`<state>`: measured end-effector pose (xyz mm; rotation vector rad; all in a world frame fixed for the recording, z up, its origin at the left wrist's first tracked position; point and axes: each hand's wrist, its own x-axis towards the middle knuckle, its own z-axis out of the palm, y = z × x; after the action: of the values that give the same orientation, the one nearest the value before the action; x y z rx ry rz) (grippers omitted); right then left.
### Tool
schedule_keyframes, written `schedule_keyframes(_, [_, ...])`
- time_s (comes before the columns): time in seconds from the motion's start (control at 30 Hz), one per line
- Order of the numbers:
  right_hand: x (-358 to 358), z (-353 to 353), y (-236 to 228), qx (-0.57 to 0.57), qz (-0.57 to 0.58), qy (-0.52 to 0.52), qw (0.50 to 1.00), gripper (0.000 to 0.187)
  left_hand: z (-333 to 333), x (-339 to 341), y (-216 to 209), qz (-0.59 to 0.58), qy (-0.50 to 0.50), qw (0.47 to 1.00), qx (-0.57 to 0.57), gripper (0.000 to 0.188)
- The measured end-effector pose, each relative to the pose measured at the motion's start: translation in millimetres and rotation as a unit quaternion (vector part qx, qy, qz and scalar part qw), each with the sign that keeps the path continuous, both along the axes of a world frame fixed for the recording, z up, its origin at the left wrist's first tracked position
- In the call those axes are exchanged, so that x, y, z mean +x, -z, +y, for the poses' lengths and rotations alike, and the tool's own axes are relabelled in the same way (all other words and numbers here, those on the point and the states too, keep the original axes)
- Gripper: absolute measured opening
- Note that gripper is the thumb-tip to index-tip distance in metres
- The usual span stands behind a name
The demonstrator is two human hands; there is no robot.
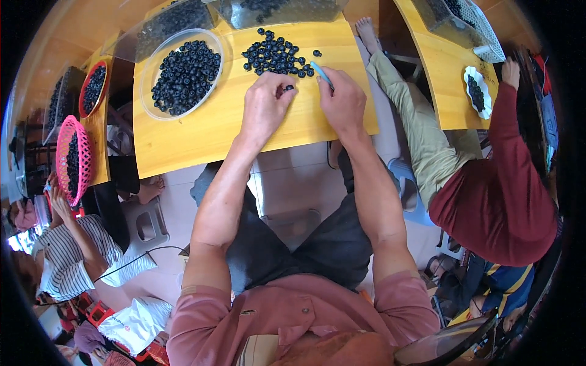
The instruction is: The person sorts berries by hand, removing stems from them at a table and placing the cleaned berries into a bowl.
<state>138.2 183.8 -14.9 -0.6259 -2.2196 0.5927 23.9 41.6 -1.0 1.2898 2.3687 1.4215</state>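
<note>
Pink shirt nearest; left hand pinches one dark ball over the yellow table, right hand grips a blue tool. Likely single-ball work, next needing steady tool contact.

- The loose round pieces are showing blue-black — the heap in the clear, colourless bowl is matching them.
- The slim tool is showing light blue.
- The tabletop is glowing yellow, faintly grained.
- The latticed basket is blazing pink.
- The scalloped dish is gleaming white.
- The wearer's shirt is looking dusty rose, the dark trousers charcoal.
- One neighbour's top is staying plain maroon over khaki trousers — another's shirt is sporting dark-and-white stripes.
</note>
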Motion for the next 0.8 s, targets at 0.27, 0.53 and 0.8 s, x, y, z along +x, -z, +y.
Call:
schedule_keyframes(0.27, [-8.1,-22.7,1.2,0.026,-0.034,-0.043,0.998,0.014,-22.1,-14.3,-5.9,-0.166,-0.059,0.983,0.059,0.031])
schedule_keyframes(0.53, [-15.1,-38.4,0.2,0.109,-0.003,-0.118,0.987,0.022,-31.9,-18.5,-8.7,-0.174,-0.067,0.981,0.063,0.032])
schedule_keyframes(0.8, [-15.7,-37.6,3.1,0.147,-0.011,-0.133,0.98,0.022,-34.7,-23.5,-4.2,-0.155,-0.058,0.984,0.065,0.031])
